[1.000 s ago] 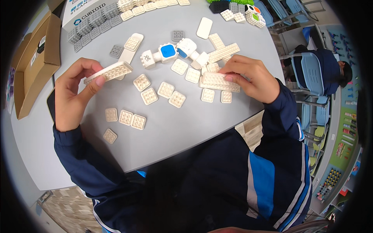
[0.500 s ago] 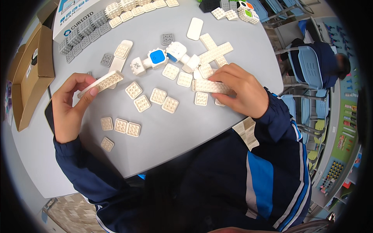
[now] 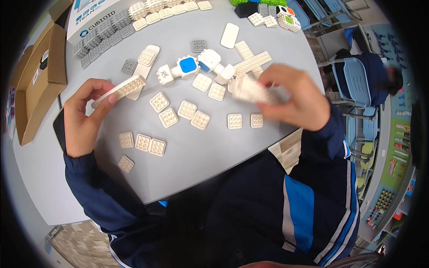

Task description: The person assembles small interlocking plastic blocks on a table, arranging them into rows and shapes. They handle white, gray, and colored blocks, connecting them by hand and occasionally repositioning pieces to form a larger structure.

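Left of the left fingers (image 3: 102, 85) stood an open carton (image 3: 57, 67); a white box (image 3: 96, 22) was ahead of them, farther off. The grey surface (image 3: 187, 156) stretched beneath. Well right of the right fingers (image 3: 277, 75) were blue chairs (image 3: 356, 85), a person (image 3: 380, 87) seated on one, and, farther still, a green board (image 3: 389, 176). Floor (image 3: 288, 152) showed below those fingers.

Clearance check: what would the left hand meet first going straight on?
Leading with its white studded plate, the left hand would likely meet the long white strip first; depth is unclear.
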A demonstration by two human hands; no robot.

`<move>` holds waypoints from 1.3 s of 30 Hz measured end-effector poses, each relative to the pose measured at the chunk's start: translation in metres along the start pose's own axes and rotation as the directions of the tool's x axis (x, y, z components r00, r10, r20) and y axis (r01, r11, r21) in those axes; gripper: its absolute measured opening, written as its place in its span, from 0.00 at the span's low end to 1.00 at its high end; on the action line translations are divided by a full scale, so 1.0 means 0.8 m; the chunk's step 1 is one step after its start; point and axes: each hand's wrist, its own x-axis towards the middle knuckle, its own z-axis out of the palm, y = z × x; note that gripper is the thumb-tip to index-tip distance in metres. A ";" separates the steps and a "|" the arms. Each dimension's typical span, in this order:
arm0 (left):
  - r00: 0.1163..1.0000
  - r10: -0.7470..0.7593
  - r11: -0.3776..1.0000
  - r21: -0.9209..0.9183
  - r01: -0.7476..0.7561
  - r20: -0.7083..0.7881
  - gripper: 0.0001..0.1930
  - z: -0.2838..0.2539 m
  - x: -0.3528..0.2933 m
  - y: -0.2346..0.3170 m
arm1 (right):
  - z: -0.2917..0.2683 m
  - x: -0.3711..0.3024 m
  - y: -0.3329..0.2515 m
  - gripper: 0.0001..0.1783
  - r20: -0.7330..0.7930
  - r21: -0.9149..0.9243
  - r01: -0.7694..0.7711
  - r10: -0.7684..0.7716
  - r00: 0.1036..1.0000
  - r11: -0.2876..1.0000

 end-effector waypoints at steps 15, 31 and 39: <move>0.998 0.050 0.998 0.037 -0.051 0.029 0.06 -0.007 0.004 -0.001 | 0.031 0.146 0.150 0.19 -0.098 0.169 -0.236 0.255 0.962 0.957; 0.998 0.059 0.997 0.059 -0.057 -0.022 0.06 -0.003 0.004 -0.001 | 0.027 0.163 0.121 0.26 -0.278 -0.158 -0.335 0.284 0.918 0.929; 0.995 0.098 0.986 0.137 -0.094 -0.022 0.08 -0.006 0.003 0.001 | 0.050 0.163 0.115 0.28 -0.438 -0.335 -0.432 0.267 0.858 0.837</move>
